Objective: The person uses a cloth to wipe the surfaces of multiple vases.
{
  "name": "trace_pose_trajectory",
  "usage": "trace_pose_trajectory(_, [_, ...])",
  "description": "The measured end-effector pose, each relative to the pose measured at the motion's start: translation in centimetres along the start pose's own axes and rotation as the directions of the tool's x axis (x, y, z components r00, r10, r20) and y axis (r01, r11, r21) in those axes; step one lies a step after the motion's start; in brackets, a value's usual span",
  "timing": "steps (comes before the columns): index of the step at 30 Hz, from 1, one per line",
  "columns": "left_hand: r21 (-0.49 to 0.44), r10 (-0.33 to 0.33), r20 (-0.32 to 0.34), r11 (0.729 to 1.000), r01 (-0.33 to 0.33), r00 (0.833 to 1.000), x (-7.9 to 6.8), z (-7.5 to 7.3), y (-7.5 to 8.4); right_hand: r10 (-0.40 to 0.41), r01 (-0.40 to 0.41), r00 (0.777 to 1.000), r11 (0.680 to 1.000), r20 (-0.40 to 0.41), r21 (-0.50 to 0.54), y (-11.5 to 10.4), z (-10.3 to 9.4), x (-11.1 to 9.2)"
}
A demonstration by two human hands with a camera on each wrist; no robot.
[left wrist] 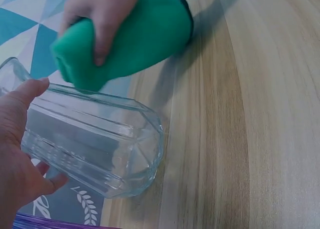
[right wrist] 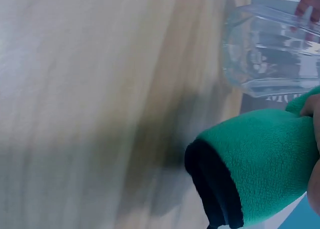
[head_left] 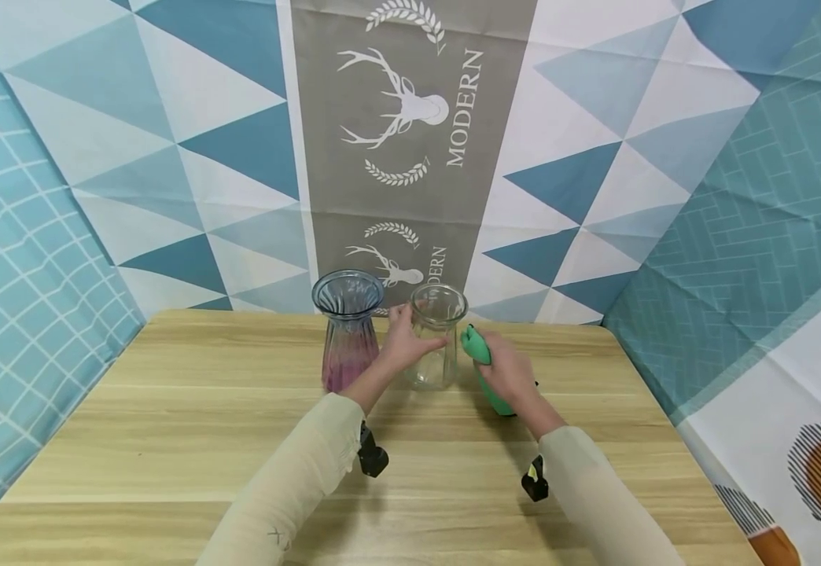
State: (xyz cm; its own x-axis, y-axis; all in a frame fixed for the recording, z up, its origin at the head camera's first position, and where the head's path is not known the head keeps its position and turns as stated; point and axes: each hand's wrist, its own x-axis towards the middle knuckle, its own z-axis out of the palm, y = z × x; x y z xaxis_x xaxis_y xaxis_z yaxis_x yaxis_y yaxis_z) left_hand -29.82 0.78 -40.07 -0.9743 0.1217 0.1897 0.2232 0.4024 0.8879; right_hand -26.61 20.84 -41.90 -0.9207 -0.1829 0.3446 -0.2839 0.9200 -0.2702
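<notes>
From the head camera, I have a clear, faceted glass jar with a rounded rim standing upright near the back of the pale wood-grained table. The left hand grips it below the rim; the right hand clutches a bunched, plush green cloth just to its right. On the other side, near the left hand, is a ribbed glass vase shading from smoky blue to pink. Hangings with blue and white triangles and a grey deer-print panel rise behind the table.

Through the left wrist camera, I see the thumb on one side of the jar and fingers on the other. I judge the glass rigid, smooth, fairly weighty and breakable; I'd hold it round the body under the flared rim, firmly but without squeezing hard.

In the right wrist camera, the fingers bunch one end of the cloth, and its black border hangs free. It should be light, soft and grippy, easy to hold anywhere. Whether it touches the glass, I can't tell.
</notes>
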Motion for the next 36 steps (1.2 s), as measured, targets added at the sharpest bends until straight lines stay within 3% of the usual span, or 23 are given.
trace_pose_trajectory(7, [0.011,0.026,-0.03,1.0,-0.026,0.999,-0.1,0.2,0.2,0.012,-0.008,0.993,0.999,-0.114,0.035,-0.8,-0.8,0.7])
trace_pose_trajectory(12, [0.033,0.053,-0.027,0.998,-0.052,0.998,-0.2,0.2,0.3,-0.004,0.011,0.989,0.999,-0.151,0.039,-1.3,-1.0,1.1])
trace_pose_trajectory(17, [0.024,0.064,-0.019,0.998,-0.063,0.998,-0.2,0.1,0.3,-0.038,0.043,0.987,0.999,-0.156,0.025,-1.6,-1.3,1.5])
trace_pose_trajectory(29, [0.026,0.081,-0.01,0.996,-0.081,0.997,-0.1,-0.1,0.4,-0.188,0.166,0.967,0.977,-0.17,-0.137,-1.6,-0.4,1.0])
trace_pose_trajectory(36, [0.01,0.06,0.01,0.998,-0.06,0.998,-0.2,-0.2,0.4,-0.185,0.17,0.98,0.968,-0.068,-0.183,-0.9,0.6,0.1])
